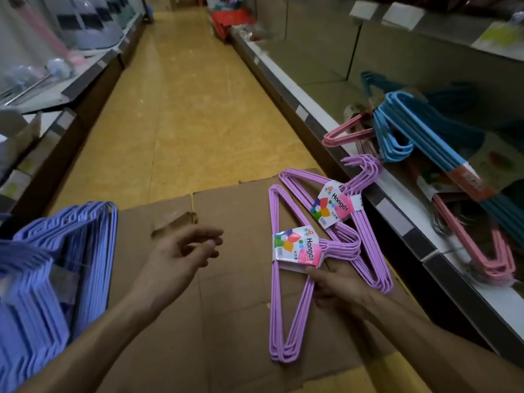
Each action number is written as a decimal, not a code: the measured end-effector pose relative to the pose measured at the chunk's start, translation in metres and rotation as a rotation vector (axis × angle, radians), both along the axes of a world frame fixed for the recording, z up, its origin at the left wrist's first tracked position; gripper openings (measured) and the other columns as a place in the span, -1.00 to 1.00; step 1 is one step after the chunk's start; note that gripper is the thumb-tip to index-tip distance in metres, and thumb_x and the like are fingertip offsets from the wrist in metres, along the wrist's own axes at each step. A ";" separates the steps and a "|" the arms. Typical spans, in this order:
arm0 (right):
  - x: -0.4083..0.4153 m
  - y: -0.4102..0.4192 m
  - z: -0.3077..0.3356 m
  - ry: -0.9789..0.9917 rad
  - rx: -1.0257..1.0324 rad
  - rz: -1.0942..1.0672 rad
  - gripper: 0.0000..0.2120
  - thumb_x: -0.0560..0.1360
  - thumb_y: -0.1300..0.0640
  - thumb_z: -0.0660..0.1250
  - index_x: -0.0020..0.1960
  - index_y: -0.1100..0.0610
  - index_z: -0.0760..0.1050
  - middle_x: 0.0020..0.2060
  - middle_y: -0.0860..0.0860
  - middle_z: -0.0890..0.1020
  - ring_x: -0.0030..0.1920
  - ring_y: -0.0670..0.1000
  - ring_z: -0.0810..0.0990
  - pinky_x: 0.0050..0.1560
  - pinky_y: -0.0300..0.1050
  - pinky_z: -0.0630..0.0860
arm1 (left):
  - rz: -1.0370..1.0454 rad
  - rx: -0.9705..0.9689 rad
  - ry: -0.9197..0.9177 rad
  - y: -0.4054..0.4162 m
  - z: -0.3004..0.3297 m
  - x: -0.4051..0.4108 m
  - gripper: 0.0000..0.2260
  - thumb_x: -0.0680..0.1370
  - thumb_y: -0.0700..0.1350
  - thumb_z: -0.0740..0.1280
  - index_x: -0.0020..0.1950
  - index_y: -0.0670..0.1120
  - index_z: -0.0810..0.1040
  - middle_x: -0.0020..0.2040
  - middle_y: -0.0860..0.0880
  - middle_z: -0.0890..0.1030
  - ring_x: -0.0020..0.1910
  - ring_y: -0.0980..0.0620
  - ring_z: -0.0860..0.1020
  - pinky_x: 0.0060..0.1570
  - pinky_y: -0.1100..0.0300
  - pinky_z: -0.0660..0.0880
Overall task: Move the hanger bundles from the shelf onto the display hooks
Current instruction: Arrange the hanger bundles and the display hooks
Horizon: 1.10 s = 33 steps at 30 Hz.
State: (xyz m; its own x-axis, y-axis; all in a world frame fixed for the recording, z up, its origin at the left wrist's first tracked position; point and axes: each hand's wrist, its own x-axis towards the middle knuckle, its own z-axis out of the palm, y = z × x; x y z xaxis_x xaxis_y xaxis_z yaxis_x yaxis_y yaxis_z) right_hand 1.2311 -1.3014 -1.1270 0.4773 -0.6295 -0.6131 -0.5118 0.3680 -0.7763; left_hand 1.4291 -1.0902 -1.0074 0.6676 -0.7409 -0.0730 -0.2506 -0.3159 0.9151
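Lilac hanger bundle (286, 279) is gripped by right hand (336, 287) just below its label, over the cardboard's right edge (226, 293); left hand (181, 251) slack, empty. Hooks should be kept aligned for hanging.

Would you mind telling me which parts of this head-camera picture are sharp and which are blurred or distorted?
Head view: the purple hanger bundle in the right hand and its printed label are sharp; the open left hand is slightly soft; the blue hanger stack at the left edge and the shelf hangers are smeared; the wide lens bends the shelf edges; lighting is dim and warm.
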 end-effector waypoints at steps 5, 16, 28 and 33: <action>0.020 -0.002 -0.014 0.071 0.058 -0.105 -0.83 0.43 0.29 0.46 0.02 0.21 0.59 -0.28 0.19 0.63 -0.35 0.10 0.57 -0.32 -0.01 0.59 | 0.052 0.005 0.078 -0.031 -0.012 -0.021 -0.81 0.62 -0.16 0.29 0.17 0.01 0.61 0.01 0.05 0.68 -0.03 0.08 0.67 0.02 0.09 0.61; 0.037 0.006 0.001 -0.033 0.395 -0.289 -0.85 0.48 0.39 0.30 0.00 0.20 0.49 -0.30 0.16 0.51 -0.25 0.12 0.56 -0.23 0.08 0.60 | -0.042 0.105 0.115 -0.067 -0.040 -0.028 -0.82 0.64 -0.10 0.25 0.19 0.06 0.58 0.07 0.08 0.62 -0.02 0.10 0.64 -0.06 0.18 0.58; 0.035 0.036 0.016 -0.254 0.489 -0.093 -0.70 0.53 0.37 0.12 0.16 0.29 0.55 -0.32 0.12 0.65 -0.42 0.06 0.62 -0.18 0.13 0.64 | -0.202 0.041 -0.051 -0.112 -0.039 -0.030 -0.86 0.61 -0.15 0.31 0.08 0.05 0.61 0.00 0.09 0.65 -0.07 0.15 0.62 -0.18 0.34 0.54; 0.039 0.043 0.025 -0.265 0.203 -0.006 -0.80 0.48 0.32 0.33 0.10 0.22 0.53 -0.44 0.05 0.54 -0.46 0.01 0.52 -0.31 -0.01 0.54 | -0.281 0.024 -0.304 -0.128 -0.033 -0.025 -0.67 0.54 -0.04 0.41 0.30 -0.02 0.54 0.19 0.05 0.59 0.17 0.14 0.53 0.17 0.21 0.47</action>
State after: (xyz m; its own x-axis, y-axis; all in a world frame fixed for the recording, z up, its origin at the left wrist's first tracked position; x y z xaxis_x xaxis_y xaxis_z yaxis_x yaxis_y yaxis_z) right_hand 1.2705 -1.2588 -1.1017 0.6336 -0.5107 -0.5811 -0.2990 0.5311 -0.7928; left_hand 1.4040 -1.2177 -1.0405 0.4330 -0.8980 0.0774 -0.5882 -0.2165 0.7792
